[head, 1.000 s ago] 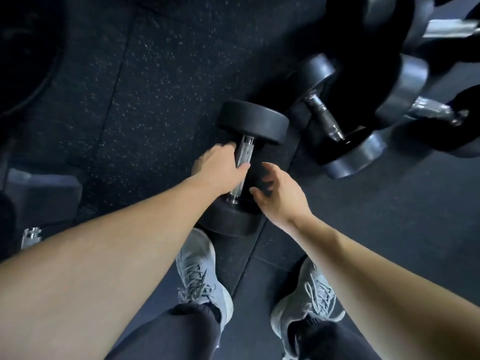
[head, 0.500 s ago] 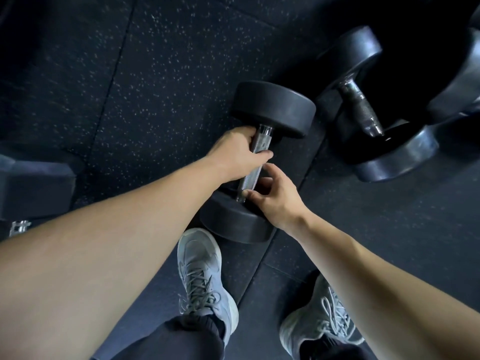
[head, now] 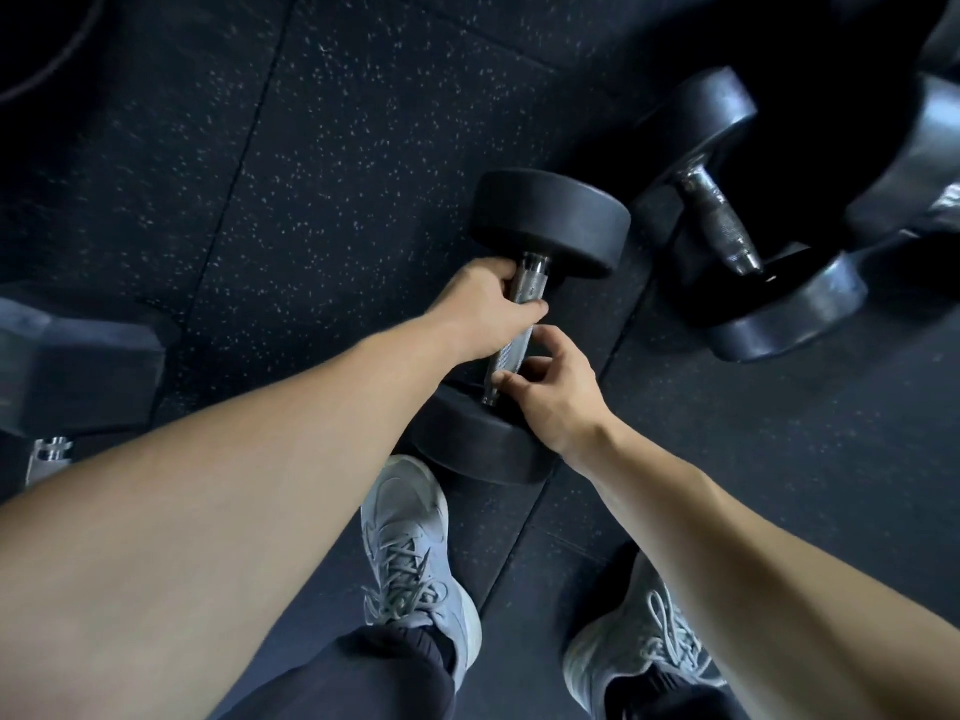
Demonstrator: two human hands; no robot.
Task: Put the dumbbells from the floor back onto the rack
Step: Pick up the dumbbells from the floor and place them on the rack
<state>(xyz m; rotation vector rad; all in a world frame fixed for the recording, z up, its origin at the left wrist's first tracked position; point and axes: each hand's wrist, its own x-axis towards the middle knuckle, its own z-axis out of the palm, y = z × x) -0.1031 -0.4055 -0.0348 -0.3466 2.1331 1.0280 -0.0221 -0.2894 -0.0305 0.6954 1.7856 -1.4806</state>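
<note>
Ahead of the shoes (head: 410, 537), dumbbell (head: 550, 220), left grip (head: 483, 314) holding upper handle, right grip (head: 558, 394) lower handle

Right grip (head: 556, 392) was open beside the dumbbell handle (head: 511, 350); now its fingers curl round the handle's lower end.

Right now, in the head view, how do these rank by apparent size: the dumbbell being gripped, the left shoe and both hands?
Largest: gripped dumbbell.
Then: left shoe.
Last: left hand and right hand, which look about alike, so unranked.
</note>
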